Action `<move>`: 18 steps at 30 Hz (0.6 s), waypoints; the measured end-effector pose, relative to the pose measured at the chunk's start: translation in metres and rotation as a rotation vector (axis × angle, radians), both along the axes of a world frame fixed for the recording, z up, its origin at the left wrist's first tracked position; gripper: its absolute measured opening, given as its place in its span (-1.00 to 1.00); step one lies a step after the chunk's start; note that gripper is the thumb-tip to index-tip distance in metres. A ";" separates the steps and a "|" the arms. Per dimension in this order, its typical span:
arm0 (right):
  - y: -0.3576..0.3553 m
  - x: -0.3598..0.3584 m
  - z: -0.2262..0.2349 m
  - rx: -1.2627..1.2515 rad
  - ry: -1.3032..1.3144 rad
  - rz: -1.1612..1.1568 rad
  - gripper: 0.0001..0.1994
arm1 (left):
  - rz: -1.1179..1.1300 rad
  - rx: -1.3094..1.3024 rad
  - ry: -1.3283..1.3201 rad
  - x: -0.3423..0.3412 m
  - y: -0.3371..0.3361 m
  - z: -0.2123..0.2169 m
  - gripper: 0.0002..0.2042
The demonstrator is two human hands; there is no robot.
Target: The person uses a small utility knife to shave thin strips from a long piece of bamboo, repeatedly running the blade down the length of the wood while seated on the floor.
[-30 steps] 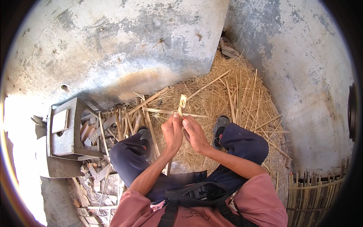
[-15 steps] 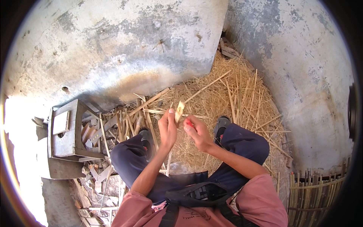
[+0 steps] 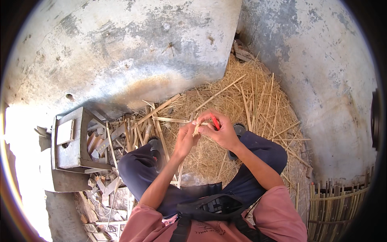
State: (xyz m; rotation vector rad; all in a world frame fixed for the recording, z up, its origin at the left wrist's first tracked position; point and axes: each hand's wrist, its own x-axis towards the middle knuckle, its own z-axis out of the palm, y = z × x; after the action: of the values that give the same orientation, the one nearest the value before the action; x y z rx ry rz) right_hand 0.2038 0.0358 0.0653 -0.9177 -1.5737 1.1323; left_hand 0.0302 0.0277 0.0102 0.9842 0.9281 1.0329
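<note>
Close together over the straw, my two hands meet at a small pale piece of split bamboo or wood (image 3: 196, 130). My left hand (image 3: 185, 140) is closed around its lower part. The fingers of my right hand (image 3: 221, 131) are curled and touch the piece from the right. A slim red object (image 3: 215, 121), perhaps a tool handle, sticks up out of my right hand. Its other end is hidden by the fingers, so I cannot tell what kind it is.
Straw and thin shavings (image 3: 262, 101) cover the ground, with long bamboo strips (image 3: 219, 93) across them. A wooden box frame (image 3: 76, 137) stands left amid rubble. Plastered walls (image 3: 141, 44) rise behind. A slatted bamboo basket (image 3: 338, 205) is at right. My legs (image 3: 258, 157) are bent on both sides.
My right hand has moved slightly up and right, and its fingers now reach onto the pale piece. The red object points up more visibly. My left hand has dropped a little and turned inward.
</note>
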 end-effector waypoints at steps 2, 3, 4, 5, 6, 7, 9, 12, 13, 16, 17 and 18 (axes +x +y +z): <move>0.000 0.004 -0.004 -0.088 0.038 -0.009 -0.83 | -0.063 -0.011 0.016 0.000 0.001 0.002 -0.59; 0.001 0.007 -0.005 -0.121 0.049 -0.018 -0.84 | -0.095 -0.017 0.024 -0.001 0.001 0.003 -0.59; 0.002 0.008 -0.005 -0.153 0.060 -0.021 -0.84 | -0.059 0.042 0.096 -0.003 0.004 -0.003 -0.58; 0.002 0.007 -0.004 -0.153 0.071 -0.025 -0.84 | -0.018 0.099 0.168 -0.006 0.010 -0.015 -0.58; 0.002 0.006 -0.001 -0.153 0.081 -0.030 -0.84 | 0.023 0.156 0.240 -0.010 0.014 -0.027 -0.57; 0.003 0.008 0.000 -0.153 0.090 -0.042 -0.84 | 0.074 0.235 0.298 -0.009 0.017 -0.029 -0.56; 0.005 0.014 -0.004 -0.130 0.114 -0.068 -0.83 | 0.178 0.393 0.413 -0.008 0.022 -0.033 -0.49; 0.007 0.012 -0.003 -0.122 0.164 -0.105 -0.82 | 0.372 0.417 0.829 -0.015 0.023 -0.053 -0.36; 0.008 0.012 -0.001 -0.123 0.183 -0.123 -0.82 | 0.352 0.343 0.817 -0.015 0.023 -0.051 -0.33; 0.005 0.014 0.012 -0.184 0.225 -0.170 -0.82 | 0.224 0.231 0.709 -0.017 0.022 -0.040 -0.29; 0.006 0.017 0.012 -0.199 0.228 -0.205 -0.82 | 0.131 0.264 0.627 -0.017 0.020 -0.021 -0.30; 0.007 0.020 0.012 -0.214 0.231 -0.240 -0.82 | 0.038 0.297 0.543 -0.016 0.019 -0.010 -0.32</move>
State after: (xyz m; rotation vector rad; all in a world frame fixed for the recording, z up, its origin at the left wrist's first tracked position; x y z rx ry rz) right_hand 0.2241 0.0424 0.0770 -1.0455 -1.1389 1.2015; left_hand 0.0143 0.0465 0.0000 1.5468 1.2584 0.9678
